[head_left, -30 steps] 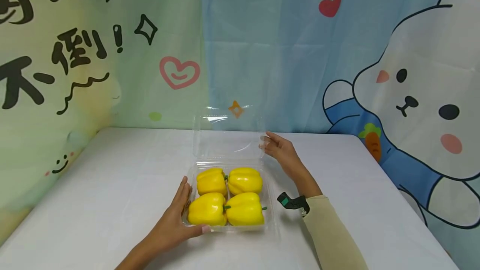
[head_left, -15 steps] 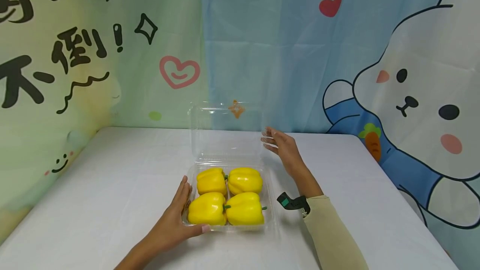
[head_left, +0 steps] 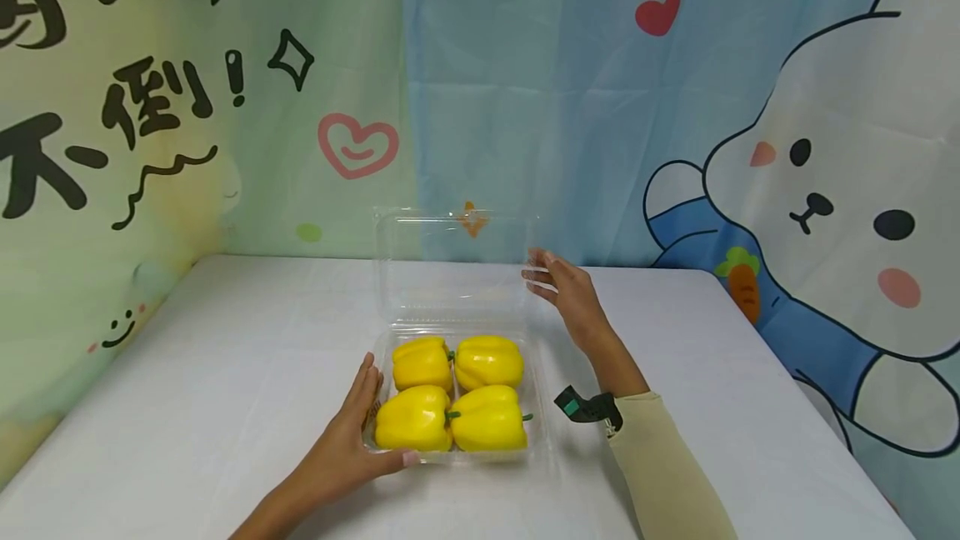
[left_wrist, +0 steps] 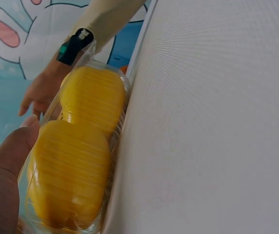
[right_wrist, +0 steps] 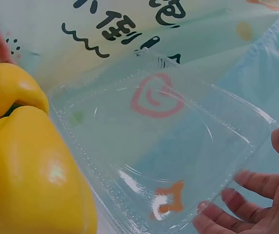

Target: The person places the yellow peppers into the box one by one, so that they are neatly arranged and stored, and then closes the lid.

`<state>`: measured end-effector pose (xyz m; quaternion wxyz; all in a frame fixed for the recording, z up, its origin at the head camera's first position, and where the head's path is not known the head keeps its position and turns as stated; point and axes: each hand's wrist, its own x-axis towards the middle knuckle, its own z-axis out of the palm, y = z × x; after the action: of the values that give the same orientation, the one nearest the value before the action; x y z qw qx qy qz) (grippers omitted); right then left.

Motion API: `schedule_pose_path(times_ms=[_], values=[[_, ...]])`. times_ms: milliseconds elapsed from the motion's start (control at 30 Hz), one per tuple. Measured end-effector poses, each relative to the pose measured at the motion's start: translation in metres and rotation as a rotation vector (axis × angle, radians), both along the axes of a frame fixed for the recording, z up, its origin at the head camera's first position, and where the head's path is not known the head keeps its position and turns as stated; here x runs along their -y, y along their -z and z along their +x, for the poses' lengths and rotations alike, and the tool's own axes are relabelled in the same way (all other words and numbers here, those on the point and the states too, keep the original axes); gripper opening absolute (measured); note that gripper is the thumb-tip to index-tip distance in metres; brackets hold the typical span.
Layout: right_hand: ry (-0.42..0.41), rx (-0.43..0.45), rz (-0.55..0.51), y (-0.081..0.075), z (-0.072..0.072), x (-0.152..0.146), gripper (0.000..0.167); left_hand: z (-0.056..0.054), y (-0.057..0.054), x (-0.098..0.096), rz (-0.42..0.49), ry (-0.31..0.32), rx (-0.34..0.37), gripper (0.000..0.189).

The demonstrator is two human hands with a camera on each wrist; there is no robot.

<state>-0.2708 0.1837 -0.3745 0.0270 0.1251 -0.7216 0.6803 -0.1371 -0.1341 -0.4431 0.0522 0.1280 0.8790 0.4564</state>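
Observation:
Several yellow bell peppers [head_left: 488, 418] lie in the base of a clear plastic clamshell box [head_left: 542, 407]. Its transparent lid [head_left: 453, 286] stands raised at the back, hinged to the base. Along the box's left side lies my left hand [head_left: 347, 440], fingers extended and thumb across the front left corner. The left wrist view shows that thumb [left_wrist: 17, 146] by the box's upper edge, next to the peppers [left_wrist: 71, 170]. My right hand [head_left: 566, 294] is at the lid's right edge with fingers loosely bent. In the right wrist view its fingertips [right_wrist: 212, 214] touch or nearly touch the lid's rim [right_wrist: 242, 168].
A white-covered table [head_left: 225, 390] carries the box. Behind it hangs a printed cloth backdrop [head_left: 555, 107] with a bunny, hearts and lettering. A black strap [head_left: 588, 407] is on my right wrist, by a beige sleeve [head_left: 667, 465].
The lid has shifted slightly left and looks wider open. My right hand has risen a little along its right edge. My left hand, the base and the peppers have stayed in place.

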Motion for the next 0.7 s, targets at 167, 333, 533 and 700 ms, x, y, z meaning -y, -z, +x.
schedule_pose_path(times_ms=[167,333,533,700], values=[[-0.011,-0.009,0.005,-0.004,0.002,0.0,0.055,0.0,0.001,0.0,0.0,0.001,-0.005,0.126],[-0.008,-0.024,0.018,-0.009,0.004,0.001,0.055,0.0,0.001,0.001,0.007,0.002,0.005,0.125],[-0.014,-0.044,0.007,-0.015,0.007,0.001,0.06,0.001,0.0,0.001,0.007,0.001,0.018,0.125],[-0.035,-0.087,-0.029,-0.017,0.009,0.0,0.061,0.0,0.0,0.001,0.004,0.0,0.026,0.125]])
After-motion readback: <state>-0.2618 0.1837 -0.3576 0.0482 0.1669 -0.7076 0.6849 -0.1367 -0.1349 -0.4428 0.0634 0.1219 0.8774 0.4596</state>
